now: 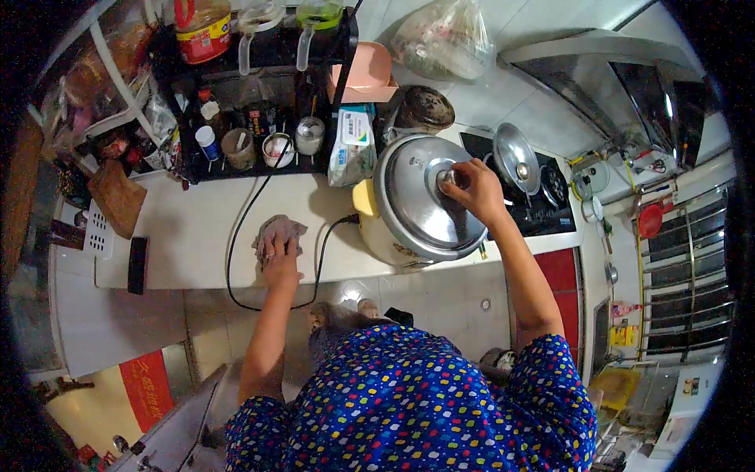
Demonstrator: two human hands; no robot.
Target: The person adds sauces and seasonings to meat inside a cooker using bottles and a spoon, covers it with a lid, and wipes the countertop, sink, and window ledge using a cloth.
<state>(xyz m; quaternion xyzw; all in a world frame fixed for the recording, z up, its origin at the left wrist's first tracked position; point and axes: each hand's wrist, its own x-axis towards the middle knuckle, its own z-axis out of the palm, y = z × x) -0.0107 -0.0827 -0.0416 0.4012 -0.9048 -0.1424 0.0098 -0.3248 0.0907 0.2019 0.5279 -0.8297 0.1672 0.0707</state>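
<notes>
Right hand (472, 189) closed around the small dark knob (447, 178) at the centre of the round, domed, shiny steel lid (413, 197); fingers pressed together on the knob, thumb side toward the wearer. Lid seated on the pale yellow electric rice cooker (370, 228), at the right end of the cream-coloured desk (189, 228), just beside the black hob (543, 204) carrying a smaller steel lid (515, 161). Lid tilted toward the camera, its near rim overhanging the desk edge. Knob directly under the grip, so straight up from the pot and along the forearm line. Left hand (281, 263) well apart, to the left, flat and spread on a crumpled pinkish-grey cloth (277, 233) lying on the desk. Black power cord (236, 236) looping between cloth and cooker, running up to the dark condiment rack (252, 102) behind. Right hand clearly the nearer to the lid; left hand pinching nothing, only pressing the cloth.
</notes>
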